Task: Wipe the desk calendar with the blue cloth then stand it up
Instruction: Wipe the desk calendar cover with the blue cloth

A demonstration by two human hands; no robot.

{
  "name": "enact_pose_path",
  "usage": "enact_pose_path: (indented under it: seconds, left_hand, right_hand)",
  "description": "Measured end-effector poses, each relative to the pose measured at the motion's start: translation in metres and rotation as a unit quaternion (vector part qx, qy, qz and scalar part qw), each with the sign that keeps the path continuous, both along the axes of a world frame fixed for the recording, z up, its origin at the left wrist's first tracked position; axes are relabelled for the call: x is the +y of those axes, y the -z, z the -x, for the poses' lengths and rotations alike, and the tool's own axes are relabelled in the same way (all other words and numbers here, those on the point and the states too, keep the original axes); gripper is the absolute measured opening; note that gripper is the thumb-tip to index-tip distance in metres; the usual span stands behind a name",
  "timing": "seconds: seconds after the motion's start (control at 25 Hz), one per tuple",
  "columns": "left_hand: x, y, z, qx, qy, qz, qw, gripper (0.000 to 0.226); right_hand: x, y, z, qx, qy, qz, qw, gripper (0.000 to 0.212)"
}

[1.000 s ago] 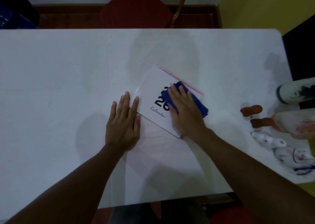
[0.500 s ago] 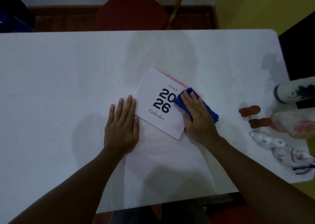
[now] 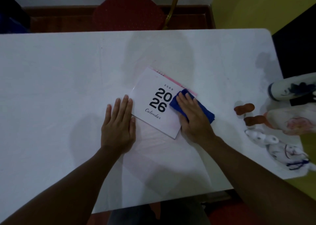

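White table point(image 3: 51, 87): broad, bare ahead of both sets of fingertips. Desk calendar point(image 3: 150, 94): flat, cover up, lying between hands, not yet stood up. Left hand point(image 3: 118, 122): fingers spread flat, gripping nothing, tips touching calendar's left edge as brace. Right hand point(image 3: 195, 117): fingers extended, pressing blue cloth point(image 3: 207, 113) onto calendar's right end. Advice: keep left brace firm, wipe with even pressure, overlapping strokes, toward spiral binding beyond fingertips.
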State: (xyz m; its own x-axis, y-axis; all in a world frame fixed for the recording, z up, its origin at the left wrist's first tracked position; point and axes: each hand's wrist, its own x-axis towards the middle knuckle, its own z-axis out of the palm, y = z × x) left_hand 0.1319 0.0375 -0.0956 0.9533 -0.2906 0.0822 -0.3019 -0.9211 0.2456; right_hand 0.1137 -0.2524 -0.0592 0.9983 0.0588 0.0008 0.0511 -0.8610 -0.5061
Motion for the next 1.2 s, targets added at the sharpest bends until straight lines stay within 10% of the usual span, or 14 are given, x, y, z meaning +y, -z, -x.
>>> enact_pose_path:
  seconds: [0.36,0.64,0.96,1.2]
  left_hand:
    - [0.001,0.000,0.000,0.016,0.000,-0.002,1.000,0.064]
    - [0.000,0.000,0.000,0.000,-0.002,0.002,1.000,0.063]
    - [-0.001,-0.002,-0.001,0.032,-0.001,-0.009,0.999,0.064]
    - [-0.001,-0.004,0.000,0.029,0.001,-0.005,1.000,0.064]
  right_hand:
    - [0.008,0.006,0.072,-0.031,-0.200,-0.001,0.979,0.059]
    - [-0.002,-0.012,-0.015,-0.006,-0.081,0.031,0.996,0.055]
    - [0.079,-0.006,-0.117,0.030,-0.165,0.028,0.986,0.055]
    - [0.051,-0.003,-0.071,0.018,-0.101,0.008,0.995,0.054]
